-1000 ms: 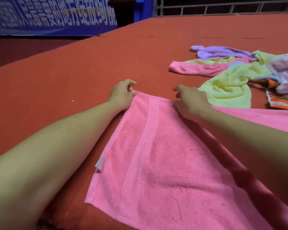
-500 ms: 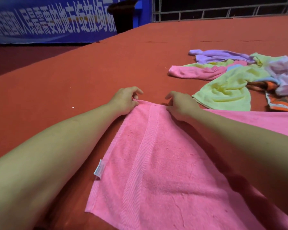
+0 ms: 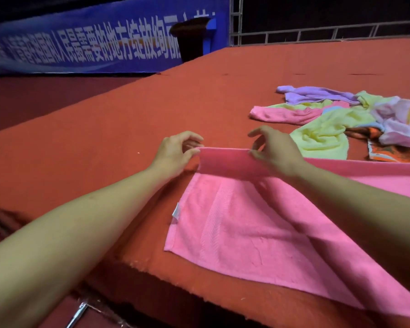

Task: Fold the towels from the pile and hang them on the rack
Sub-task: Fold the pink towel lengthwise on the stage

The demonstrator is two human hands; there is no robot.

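- Got the pink towel [image 3: 251, 233] spread flat on the red table [image 3: 104, 150], near side by the table edge. My left hand [image 3: 173, 152] is pinching its far left corner, and my right hand [image 3: 273, 150] is pinching the same far edge a bit to the right.
- That far strip is lifted and curling back toward me, so I reckon this is the start of the first fold.
- What could go wrong: my hands are close together, so the long stretch running off to the right has nobody holding it. It could lag behind and leave the fold crooked.
- The rest of the pile [image 3: 341, 119] sits far right, just beyond the towel. Can't see the rack anywhere.
- Versus half a second ago: that edge was lying flat under my fingers, now it's up off the table.
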